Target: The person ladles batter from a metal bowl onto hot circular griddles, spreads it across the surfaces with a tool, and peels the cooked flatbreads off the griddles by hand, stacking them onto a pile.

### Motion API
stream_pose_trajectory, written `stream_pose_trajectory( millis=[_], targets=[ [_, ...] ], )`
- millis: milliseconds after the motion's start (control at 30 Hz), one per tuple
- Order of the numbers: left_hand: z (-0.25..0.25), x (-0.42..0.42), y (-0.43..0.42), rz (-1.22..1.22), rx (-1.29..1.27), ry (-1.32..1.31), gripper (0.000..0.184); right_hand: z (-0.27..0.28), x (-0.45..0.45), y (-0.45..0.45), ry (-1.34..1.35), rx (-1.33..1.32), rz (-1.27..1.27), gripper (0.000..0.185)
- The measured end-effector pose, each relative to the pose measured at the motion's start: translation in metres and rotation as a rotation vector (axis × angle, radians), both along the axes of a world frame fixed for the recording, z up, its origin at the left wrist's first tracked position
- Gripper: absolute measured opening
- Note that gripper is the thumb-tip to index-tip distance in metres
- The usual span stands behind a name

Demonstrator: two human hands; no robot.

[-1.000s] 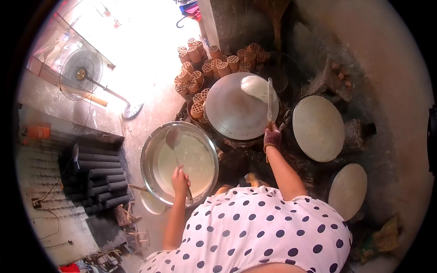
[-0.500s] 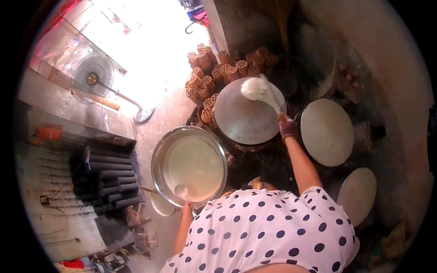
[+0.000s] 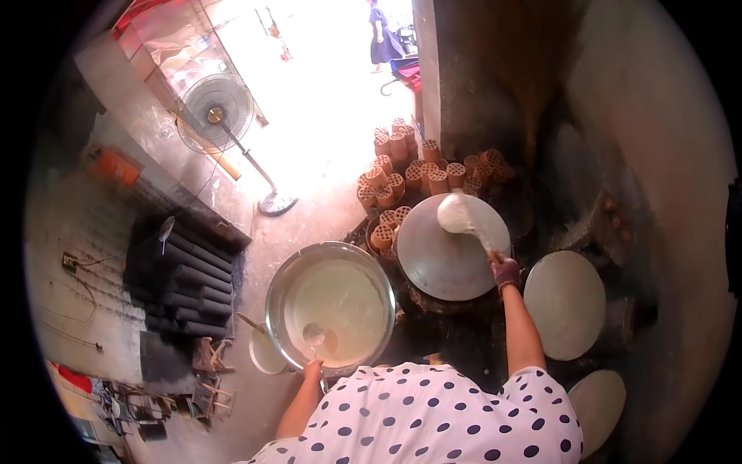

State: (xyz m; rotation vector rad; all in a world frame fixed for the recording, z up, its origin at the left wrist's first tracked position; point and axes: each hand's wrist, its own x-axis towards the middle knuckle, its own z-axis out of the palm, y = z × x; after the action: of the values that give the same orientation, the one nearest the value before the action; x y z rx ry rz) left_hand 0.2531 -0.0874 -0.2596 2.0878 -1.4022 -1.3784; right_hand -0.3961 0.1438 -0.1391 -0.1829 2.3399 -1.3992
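Note:
My left hand (image 3: 312,371) is closed at the near rim of a wide metal basin (image 3: 272,309) of pale batter. It holds a metal ladle (image 3: 313,332), whose bowl is over the batter. My right hand (image 3: 505,271), in a dark purplish glove, is closed around the end of a pale, mop-like tool (image 3: 462,216). The tool's rounded white head is over a round griddle (image 3: 440,263); I cannot tell its material or whether it touches the surface.
Perforated clay-coloured briquettes (image 3: 438,182) crowd behind the griddle. Two more round plates (image 3: 564,305) stand at right. Black briquette stacks (image 3: 193,278) and a standing fan (image 3: 216,116) are at left. A small stool (image 3: 212,394) is lower left. A person (image 3: 382,35) is outside the doorway.
My view has shifted, so the surroundings sit lower and further right. The white head remains over the griddle. A person outside has come into view. Both hands keep their holds.

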Motion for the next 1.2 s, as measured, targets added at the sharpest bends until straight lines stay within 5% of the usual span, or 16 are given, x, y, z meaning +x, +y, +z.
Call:
stream_pose_trajectory(
  millis=[67, 133, 233, 333, 433, 533, 667, 733, 800, 867, 933, 1000, 1033, 1200],
  targets=[
    [-0.014, 0.008, 0.004, -0.11, -0.028, -0.133, 0.025, -0.007, 0.0, -0.009, 0.033, 0.195, -0.029, 0.033],
    [0.018, 0.001, 0.013, 0.009, 0.089, 0.116, 0.013, -0.004, 0.014, -0.022, 0.051, 0.395, -0.061, 0.037],
    [-0.005, 0.011, 0.003, -0.079, 0.087, 0.096, 0.015, 0.008, 0.025, -0.053, 0.188, 0.315, 0.077, 0.036],
    [0.015, 0.014, 0.013, 0.068, 0.162, 0.27, 0.016, -0.075, -0.02, -0.049, -0.07, -0.042, 0.361, 0.044],
    [-0.002, 0.021, 0.009, 0.117, 0.148, 0.309, 0.015, -0.022, -0.017, -0.013, 0.213, -0.025, 0.24, 0.042],
    [0.018, 0.011, 0.022, 0.186, 0.096, 0.373, 0.014, -0.006, -0.009, -0.018, 0.192, 0.197, 0.062, 0.037],
    [0.024, 0.004, 0.018, 0.245, 0.125, 0.372, 0.013, 0.001, 0.004, -0.047, 0.222, 0.423, 0.253, 0.035],
    [0.016, 0.013, 0.007, 0.219, 0.281, 0.353, 0.015, -0.016, -0.008, -0.042, 0.064, 0.158, 0.461, 0.037],
    [0.008, 0.005, 0.012, 0.3, 0.178, 0.426, 0.014, -0.037, -0.034, -0.016, 0.194, -0.069, 0.551, 0.039],
    [0.017, -0.005, 0.02, 0.392, 0.074, 0.49, 0.012, -0.077, -0.06, -0.012, 0.101, 0.036, 0.313, 0.044],
    [0.047, -0.016, 0.026, 0.38, 0.119, 0.484, 0.012, -0.058, -0.048, -0.016, 0.176, 0.081, 0.218, 0.044],
    [0.045, -0.012, 0.025, 0.364, 0.136, 0.492, 0.012, -0.027, -0.027, -0.039, 0.24, 0.561, 0.369, 0.047],
    [0.041, -0.008, 0.025, 0.307, 0.148, 0.438, 0.014, 0.014, -0.006, -0.043, 0.157, 0.442, 0.398, 0.051],
    [0.028, -0.002, 0.032, 0.323, 0.165, 0.357, 0.017, -0.029, -0.03, -0.021, 0.285, -0.029, 0.618, 0.045]
  ],
)
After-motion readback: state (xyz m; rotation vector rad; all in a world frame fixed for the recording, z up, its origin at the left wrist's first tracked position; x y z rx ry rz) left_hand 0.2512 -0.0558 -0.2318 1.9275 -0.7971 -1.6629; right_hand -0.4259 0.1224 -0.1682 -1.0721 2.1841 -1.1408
